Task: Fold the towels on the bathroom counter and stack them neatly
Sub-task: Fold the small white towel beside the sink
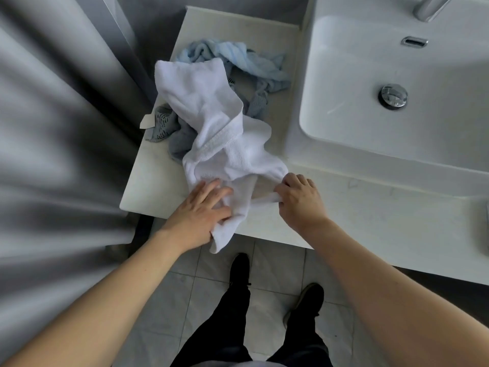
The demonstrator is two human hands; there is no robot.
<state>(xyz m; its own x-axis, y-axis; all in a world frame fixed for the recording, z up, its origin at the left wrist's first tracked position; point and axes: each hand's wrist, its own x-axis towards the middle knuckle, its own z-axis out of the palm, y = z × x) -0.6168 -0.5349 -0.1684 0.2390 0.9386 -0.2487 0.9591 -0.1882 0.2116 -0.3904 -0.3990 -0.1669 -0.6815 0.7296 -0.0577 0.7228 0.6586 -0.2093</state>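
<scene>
Your left hand (201, 210) lies flat, fingers straight, on the crumpled white terry towel (211, 123) left of the white ceramic sink (397, 102). Your right hand (299, 200) pinches that towel's near edge.

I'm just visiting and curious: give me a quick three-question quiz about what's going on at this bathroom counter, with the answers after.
1. True or false: the white towel is already folded into a neat rectangle.
2. Which hand pinches a bunched edge of the white towel: the left hand or the right hand?
3. Multiple choice: where does the light blue towel lie? A) in the sink B) on the counter behind the white towel C) on the floor

Key:
1. False; it lies crumpled, one end hanging over the counter's front edge.
2. The right hand; the left hand lies on the towel with its fingers straight.
3. B
</scene>
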